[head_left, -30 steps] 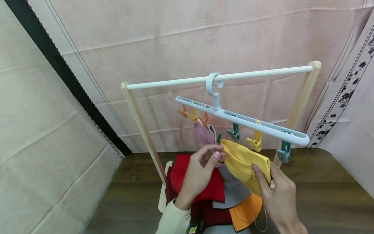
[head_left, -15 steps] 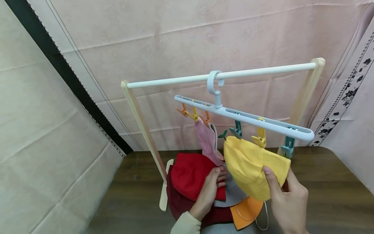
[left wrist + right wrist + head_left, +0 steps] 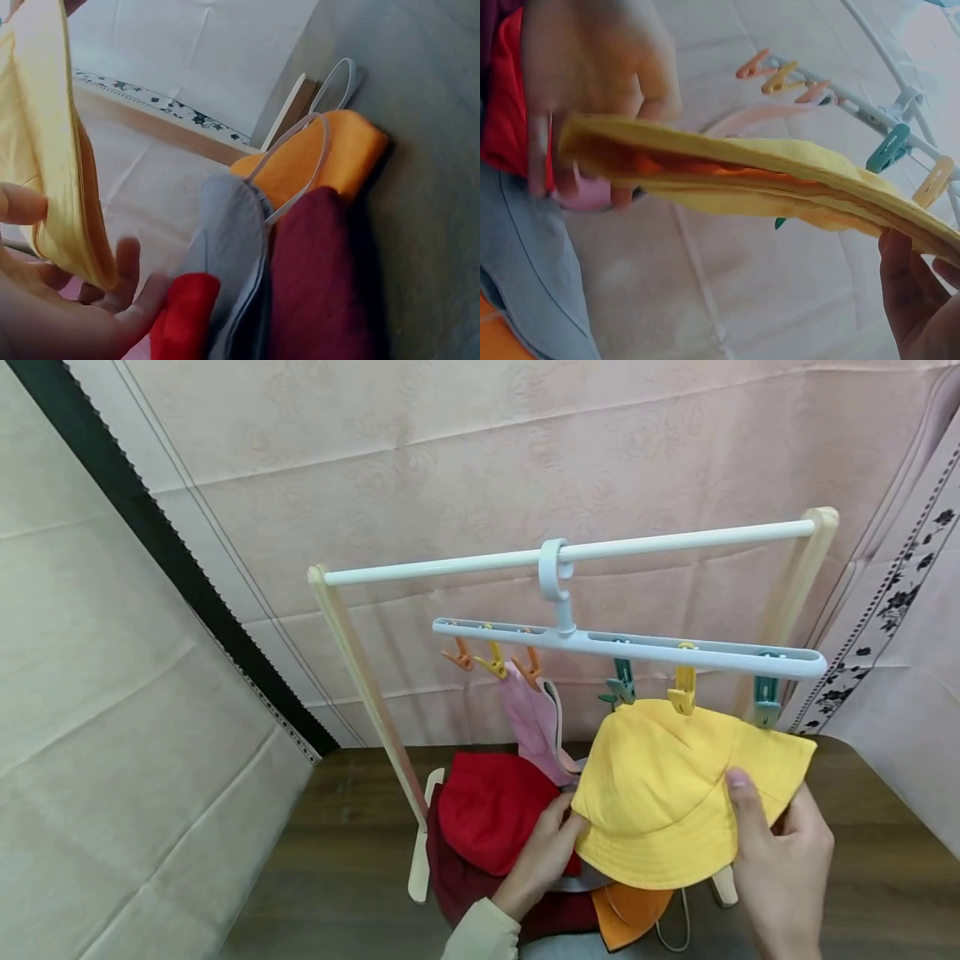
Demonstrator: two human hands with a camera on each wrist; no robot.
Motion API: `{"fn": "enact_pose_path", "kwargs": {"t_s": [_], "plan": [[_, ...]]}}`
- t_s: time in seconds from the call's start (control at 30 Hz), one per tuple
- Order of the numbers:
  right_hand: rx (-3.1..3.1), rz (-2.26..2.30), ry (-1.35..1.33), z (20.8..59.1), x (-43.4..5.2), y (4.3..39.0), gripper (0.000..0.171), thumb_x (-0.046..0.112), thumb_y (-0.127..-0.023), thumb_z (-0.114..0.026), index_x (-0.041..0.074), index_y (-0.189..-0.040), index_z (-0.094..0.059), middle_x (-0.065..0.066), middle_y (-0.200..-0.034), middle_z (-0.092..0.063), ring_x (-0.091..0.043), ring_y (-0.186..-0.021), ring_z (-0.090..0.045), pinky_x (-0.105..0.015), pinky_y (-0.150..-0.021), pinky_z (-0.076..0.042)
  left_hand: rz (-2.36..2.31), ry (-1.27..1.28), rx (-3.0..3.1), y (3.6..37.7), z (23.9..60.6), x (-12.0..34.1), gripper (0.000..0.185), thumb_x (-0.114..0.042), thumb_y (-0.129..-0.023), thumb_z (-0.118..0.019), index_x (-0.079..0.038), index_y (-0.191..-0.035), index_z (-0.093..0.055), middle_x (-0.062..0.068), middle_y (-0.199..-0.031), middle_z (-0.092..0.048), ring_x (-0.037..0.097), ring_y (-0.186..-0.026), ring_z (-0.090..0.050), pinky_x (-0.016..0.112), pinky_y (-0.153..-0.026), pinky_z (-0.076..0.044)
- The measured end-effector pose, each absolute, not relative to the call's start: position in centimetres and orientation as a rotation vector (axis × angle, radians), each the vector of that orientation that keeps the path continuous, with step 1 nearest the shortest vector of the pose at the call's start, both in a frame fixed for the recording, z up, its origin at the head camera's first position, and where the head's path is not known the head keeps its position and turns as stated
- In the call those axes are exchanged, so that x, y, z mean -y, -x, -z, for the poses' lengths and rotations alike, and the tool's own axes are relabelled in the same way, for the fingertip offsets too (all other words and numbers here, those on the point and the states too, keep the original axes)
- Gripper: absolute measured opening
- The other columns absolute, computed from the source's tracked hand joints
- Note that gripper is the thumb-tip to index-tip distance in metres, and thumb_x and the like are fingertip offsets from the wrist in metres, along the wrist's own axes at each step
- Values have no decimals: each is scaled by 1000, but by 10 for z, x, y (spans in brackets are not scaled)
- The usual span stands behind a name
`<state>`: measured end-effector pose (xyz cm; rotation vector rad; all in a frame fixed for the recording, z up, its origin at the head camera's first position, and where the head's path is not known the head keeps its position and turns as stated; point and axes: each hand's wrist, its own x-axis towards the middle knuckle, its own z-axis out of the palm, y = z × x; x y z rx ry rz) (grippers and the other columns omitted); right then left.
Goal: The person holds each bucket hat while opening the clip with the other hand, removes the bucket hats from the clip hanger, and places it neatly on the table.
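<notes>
A yellow bucket hat (image 3: pixel 660 793), folded flat with its brim downward, hangs between my two hands under the right half of a pale blue clip hanger (image 3: pixel 637 645). My left hand (image 3: pixel 543 856) pinches the left end of the brim. At the other end my right hand (image 3: pixel 783 852) grips the brim, thumb in front and fingers behind. The crown overlaps a yellow clip (image 3: pixel 682 690) and sits close to the right teal clip (image 3: pixel 766 702) in the head view. In the right wrist view, an orange lining (image 3: pixel 727 171) shows along the brim's opening.
The hanger hooks over a white rail (image 3: pixel 450 568) on wooden posts. A pink hat (image 3: pixel 528 718) hangs from an orange clip on the left half. Below lie a red hat (image 3: pixel 495 814), a maroon one (image 3: pixel 457 877), a grey one (image 3: pixel 229 232) and an orange one (image 3: pixel 630 910).
My right hand has moved right and opened the yellow hat out wider. My left hand let go of it, dropped lower, then took its left brim edge. The hanger has swung round toward level.
</notes>
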<state>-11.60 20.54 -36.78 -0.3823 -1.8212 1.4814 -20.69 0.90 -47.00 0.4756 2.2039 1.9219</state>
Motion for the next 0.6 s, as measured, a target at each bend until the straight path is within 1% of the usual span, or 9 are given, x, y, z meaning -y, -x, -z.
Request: {"fn": "enact_pose_path", "kwargs": {"t_s": [0.07, 0.17, 0.23, 0.3, 0.37, 0.43, 0.5, 0.6], "plan": [[1819, -1446, 355, 368, -208, 118, 16, 16, -103, -69, 13, -119, -68, 2, -87, -67, -4, -66, -65, -15, -57, -52, -1950, -524, -2166, 207, 469, -6, 43, -14, -97, -53, -9, -138, -64, 0, -120, -67, 9, -103, -62, 26, -93, -48], [1792, -1425, 301, 367, -210, 122, 28, 12, -103, -68, 14, -131, -64, 2, -95, -66, -4, -72, -65, -13, -59, -53, -1990, -533, -2072, 207, 468, -2, 38, -12, -101, -55, -7, -137, -62, 3, -110, -70, 9, -86, -68, 26, -76, -56], [1756, -1444, 262, 366, -210, 124, 38, 8, -102, -68, 14, -139, -60, 0, -102, -66, -5, -78, -67, -13, -61, -54, -2008, -509, -2009, 206, 468, -2, 33, -11, -101, -59, -5, -134, -62, 5, -104, -72, 13, -76, -70, 28, -64, -58], [1736, -1445, 225, 366, -208, 125, 48, 5, -102, -67, 14, -148, -55, 1, -110, -67, -5, -86, -68, -12, -66, -55, -2002, -488, -1988, 205, 468, -2, 28, -10, -101, -62, -4, -129, -64, 5, -99, -74, 21, -69, -72, 32, -56, -59], [1733, -1432, 199, 364, -206, 127, 50, 5, -103, -66, 13, -151, -53, 3, -115, -67, -6, -89, -67, -11, -69, -55, -1981, -477, -1999, 204, 468, -2, 24, -11, -101, -66, -3, -124, -65, 5, -96, -76, 30, -66, -72, 34, -53, -59], [1750, -1397, 182, 363, -204, 129, 49, 6, -104, -64, 15, -152, -53, 6, -116, -67, -6, -87, -64, -9, -68, -52, -1952, -467, -2030, 203, 469, -3, 23, -13, -101, -69, -3, -121, -67, 4, -91, -77, 34, -64, -71, 33, -52, -59], [1778, -1373, 178, 362, -203, 130, 45, 8, -106, -60, 17, -150, -55, 9, -117, -67, -6, -80, -59, -9, -64, -47, -1933, -458, -2053, 203, 469, -5, 23, -16, -101, -71, -3, -120, -69, 4, -88, -78, 31, -60, -70, 30, -51, -58], [1820, -1364, 167, 362, -204, 135, 43, 9, -106, -60, 18, -148, -56, 15, -119, -69, -3, -82, -61, -10, -68, -47, -1909, -456, -2059, 203, 469, -9, 25, -20, -101, -73, -2, -119, -70, 4, -85, -78, 17, -55, -68, 28, -51, -58]]}}
